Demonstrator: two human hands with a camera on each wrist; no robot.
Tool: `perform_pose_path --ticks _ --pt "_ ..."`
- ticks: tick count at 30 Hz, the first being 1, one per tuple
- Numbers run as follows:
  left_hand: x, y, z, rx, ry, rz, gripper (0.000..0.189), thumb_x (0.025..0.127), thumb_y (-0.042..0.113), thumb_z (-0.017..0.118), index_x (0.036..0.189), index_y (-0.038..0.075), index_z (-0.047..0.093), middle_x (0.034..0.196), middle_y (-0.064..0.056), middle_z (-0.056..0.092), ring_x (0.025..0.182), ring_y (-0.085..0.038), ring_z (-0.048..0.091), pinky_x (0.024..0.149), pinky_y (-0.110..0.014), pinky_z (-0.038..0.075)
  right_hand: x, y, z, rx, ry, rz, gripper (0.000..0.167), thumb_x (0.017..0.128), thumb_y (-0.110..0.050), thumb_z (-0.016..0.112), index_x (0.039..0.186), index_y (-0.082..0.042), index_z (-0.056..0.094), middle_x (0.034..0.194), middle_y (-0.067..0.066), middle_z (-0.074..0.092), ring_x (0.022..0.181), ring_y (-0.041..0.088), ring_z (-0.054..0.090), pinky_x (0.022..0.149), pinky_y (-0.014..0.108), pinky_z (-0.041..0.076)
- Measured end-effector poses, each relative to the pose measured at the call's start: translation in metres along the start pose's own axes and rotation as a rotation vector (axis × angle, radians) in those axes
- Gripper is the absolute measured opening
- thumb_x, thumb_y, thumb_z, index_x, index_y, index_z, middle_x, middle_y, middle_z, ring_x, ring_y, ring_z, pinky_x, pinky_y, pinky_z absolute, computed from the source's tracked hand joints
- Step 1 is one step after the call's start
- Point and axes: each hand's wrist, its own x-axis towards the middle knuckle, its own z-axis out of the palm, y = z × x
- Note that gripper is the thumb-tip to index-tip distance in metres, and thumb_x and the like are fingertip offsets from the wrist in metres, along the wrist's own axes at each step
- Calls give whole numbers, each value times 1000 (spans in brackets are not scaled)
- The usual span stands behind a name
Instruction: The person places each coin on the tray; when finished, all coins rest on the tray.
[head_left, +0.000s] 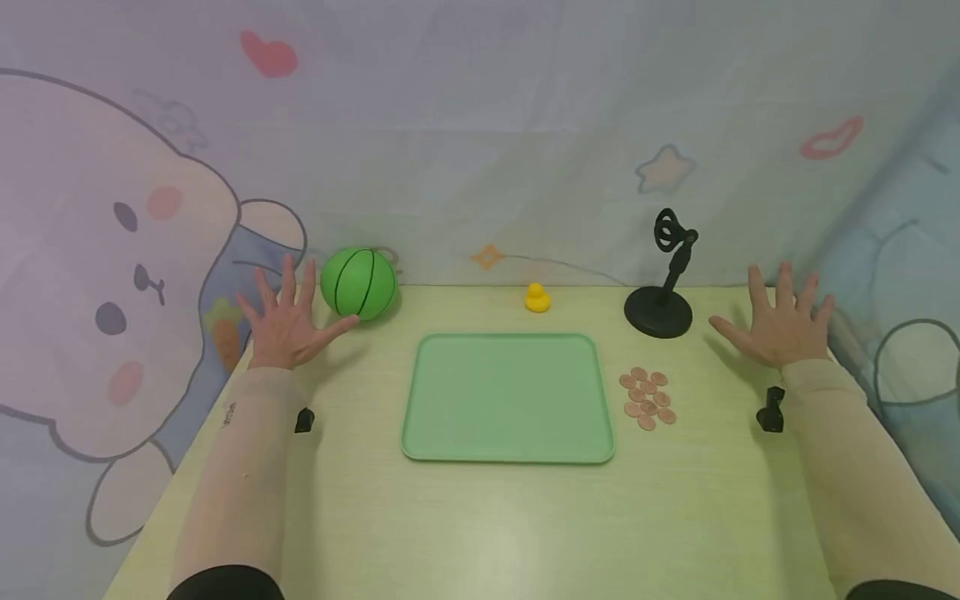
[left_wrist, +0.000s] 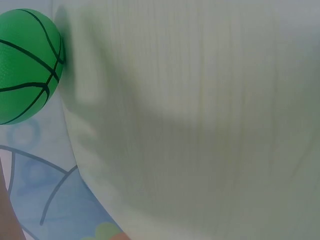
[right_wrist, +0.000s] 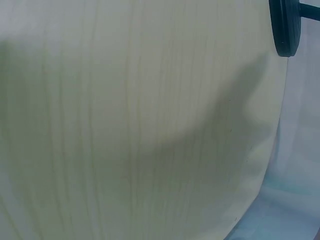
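My left hand (head_left: pixel 283 332) is held with its fingers spread, close beside a green ball with black lines (head_left: pixel 358 283); it holds nothing. Fingers spread as well, my right hand (head_left: pixel 786 323) is nearest to a black stand (head_left: pixel 660 310) with a round base and a ring-shaped clip on top. Between the hands lies a light green tray (head_left: pixel 510 454). Several copper coins (head_left: pixel 648 398) are grouped just right of the tray. Behind it sits a small yellow rubber duck (head_left: pixel 537 298). The ball also shows in the left wrist view, and the stand's base (right_wrist: pixel 286 27) in the right wrist view.
A pale wood-grain table (head_left: pixel 495 533) carries everything. Along its back edge hangs a printed cloth (head_left: pixel 480 142) with a cartoon animal, hearts and a star; it also runs along both sides. Small black wrist mounts (head_left: pixel 771 410) project inward from both sleeves.
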Motion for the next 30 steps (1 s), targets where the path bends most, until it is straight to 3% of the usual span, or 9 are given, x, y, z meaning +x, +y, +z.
perform_pose_path --ticks 10,17,30 --pt "-1 -4 5 -10 -8 1 122 82 92 51 170 29 -7 175 -9 -15 153 -58 -17 108 -86 -10 -1 -4 -5 -26 0 -1 110 93 -82 44 170 -19 -5 168 36 -11 146 70 -14 109 86 -5" --pt "4 -1 2 -5 3 15 122 82 93 50 170 28 -4 176 -11 -13 153 -59 -15 108 -86 -9 -1 -7 -8 -12 9 7 110 93 -82 44 170 -20 -6 168 35 -14 146 69 -16 109 86 -6" --pt "0 1 -4 -29 -24 2 122 83 92 50 169 29 -9 174 -7 -21 152 -56 -22 107 -88 -8 -1 -3 -4 2 -22 -22 111 94 -80 45 169 -19 -9 167 32 -21 145 69 -21 107 87 -4"
